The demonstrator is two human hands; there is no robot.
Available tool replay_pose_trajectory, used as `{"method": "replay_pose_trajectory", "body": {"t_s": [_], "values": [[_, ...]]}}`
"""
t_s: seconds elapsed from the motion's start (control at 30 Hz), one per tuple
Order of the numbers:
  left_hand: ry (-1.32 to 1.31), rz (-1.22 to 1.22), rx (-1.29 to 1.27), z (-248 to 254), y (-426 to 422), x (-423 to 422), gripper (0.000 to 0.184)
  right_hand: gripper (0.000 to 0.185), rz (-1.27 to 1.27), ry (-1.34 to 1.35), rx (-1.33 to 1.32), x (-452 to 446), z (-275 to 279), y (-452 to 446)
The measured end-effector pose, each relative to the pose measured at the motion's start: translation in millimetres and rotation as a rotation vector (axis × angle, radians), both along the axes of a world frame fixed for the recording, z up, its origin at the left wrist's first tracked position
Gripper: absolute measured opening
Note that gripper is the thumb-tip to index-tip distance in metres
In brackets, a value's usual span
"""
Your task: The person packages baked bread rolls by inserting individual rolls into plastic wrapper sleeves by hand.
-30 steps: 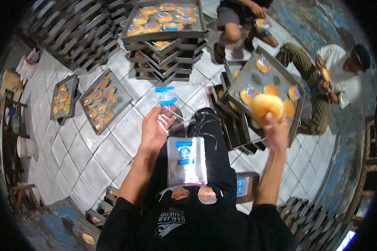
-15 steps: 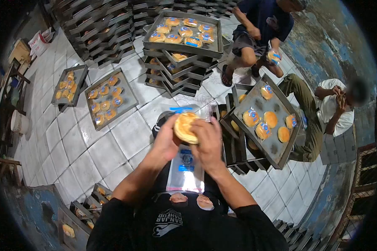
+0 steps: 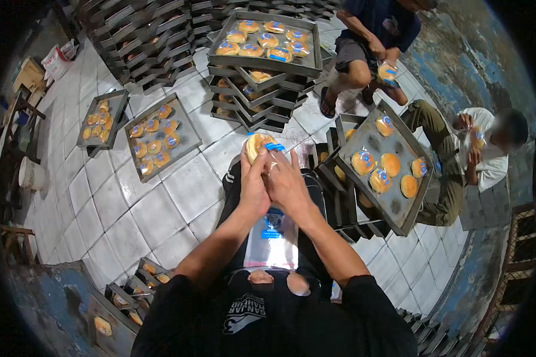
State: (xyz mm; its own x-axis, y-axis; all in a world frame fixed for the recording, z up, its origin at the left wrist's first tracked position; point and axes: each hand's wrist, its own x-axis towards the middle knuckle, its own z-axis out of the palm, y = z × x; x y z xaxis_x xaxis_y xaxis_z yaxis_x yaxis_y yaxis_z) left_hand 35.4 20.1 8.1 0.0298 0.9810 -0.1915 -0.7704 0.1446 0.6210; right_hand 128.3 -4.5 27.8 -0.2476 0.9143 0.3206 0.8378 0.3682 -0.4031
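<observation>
A round golden bun (image 3: pixel 255 146) is held up in front of my lap, with a clear plastic bag (image 3: pixel 274 147) with blue print against its right side. My left hand (image 3: pixel 254 189) is closed round the near left side of the bun. My right hand (image 3: pixel 284 181) is closed on the bag beside it, some fingers hidden behind the plastic. The two hands touch. How far the bun sits inside the bag is not clear. On my lap lies a stack of flat clear bags (image 3: pixel 272 241) with blue print.
To the right, a metal tray (image 3: pixel 393 208) with bagged and bare buns tops a stack. Another stacked tray (image 3: pixel 307 66) of bagged buns stands ahead. Two trays (image 3: pixel 187 140) (image 3: pixel 120 110) sit on the floor at left. Two people (image 3: pixel 378 35) (image 3: pixel 485 140) handle bagged buns at right.
The bun has moved up and away from me, and the blue-printed plastic is now against its right side. My hands have come closer together. The view has shifted slightly.
</observation>
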Motion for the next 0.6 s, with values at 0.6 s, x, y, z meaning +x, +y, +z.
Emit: {"method": "replay_pose_trajectory", "body": {"t_s": [0.6], "values": [[-0.28,-0.594,-0.22,23,-24,-73,0.064,0.018,0.084,0.471,0.14,5,43,-49]]}}
